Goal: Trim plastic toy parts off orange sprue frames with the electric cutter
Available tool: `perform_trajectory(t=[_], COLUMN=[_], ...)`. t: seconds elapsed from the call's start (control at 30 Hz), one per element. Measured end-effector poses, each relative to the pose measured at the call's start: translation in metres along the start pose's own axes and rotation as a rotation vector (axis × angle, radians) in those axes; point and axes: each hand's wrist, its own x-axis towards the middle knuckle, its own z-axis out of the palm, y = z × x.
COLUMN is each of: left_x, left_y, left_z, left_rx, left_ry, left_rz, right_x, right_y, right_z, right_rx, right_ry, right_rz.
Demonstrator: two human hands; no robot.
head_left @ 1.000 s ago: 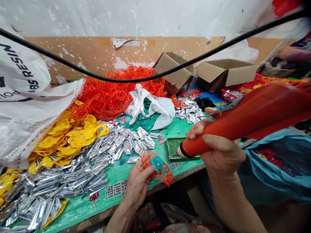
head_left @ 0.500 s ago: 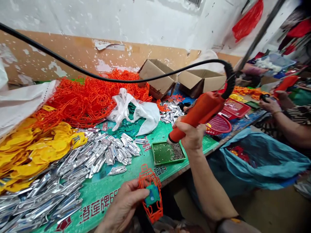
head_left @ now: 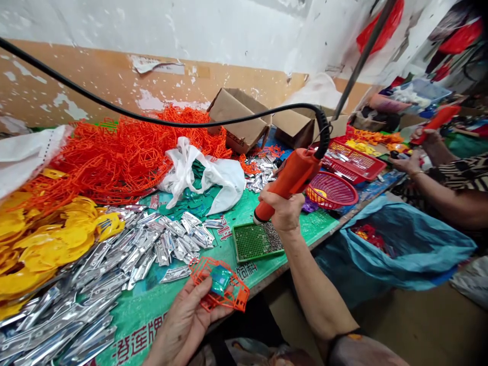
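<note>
The left hand (head_left: 183, 323) curls around an orange plastic frame (head_left: 219, 284) with a green piece (head_left: 220, 279) set in it, at the near edge of the table (head_left: 244, 272). The right hand (head_left: 284, 211) grips an orange power screwdriver (head_left: 292, 180), tip down over the far right corner of a green tray (head_left: 257, 241) of screws. Silver pieces (head_left: 125, 264) lie left, and an orange pile (head_left: 125, 152) lies far left

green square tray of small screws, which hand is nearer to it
Right. The right hand, gripping the orange electric screwdriver, is just above the green square tray; the left hand holds the orange plastic frame further off.
</note>
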Motion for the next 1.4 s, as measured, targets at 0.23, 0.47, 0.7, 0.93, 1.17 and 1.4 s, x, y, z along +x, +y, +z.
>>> perform_trajectory(t=[0.23, 0.47, 0.7, 0.93, 1.17, 1.4], left_x=[0.004, 0.007, 0.004, 0.006, 0.008, 0.009], left_y=[-0.004, -0.005, -0.005, -0.007, -0.008, -0.013], left_z=[0.001, 0.003, 0.004, 0.002, 0.004, 0.003], left_rx=[-0.084, -0.09, -0.107, -0.058, -0.079, -0.108], left_ry=[-0.046, -0.034, -0.035, -0.028, -0.05, -0.108], left_rz=[0.03, 0.056, 0.041, 0.023, 0.068, 0.112], right_x=[-0.001, -0.002, -0.003, -0.004, -0.004, -0.003], right_y=[0.002, 0.0, 0.004, 0.0, 0.002, -0.038], right_z=[-0.001, 0.0, 0.0, 0.003, 0.002, 0.002], right_rx=[-0.022, -0.036, -0.025, -0.128, -0.097, 0.042], right_ry=[-0.01, -0.013, -0.006, -0.01, -0.008, -0.009], right_rz=[0.01, 0.006, 0.019, 0.013, -0.012, -0.01])
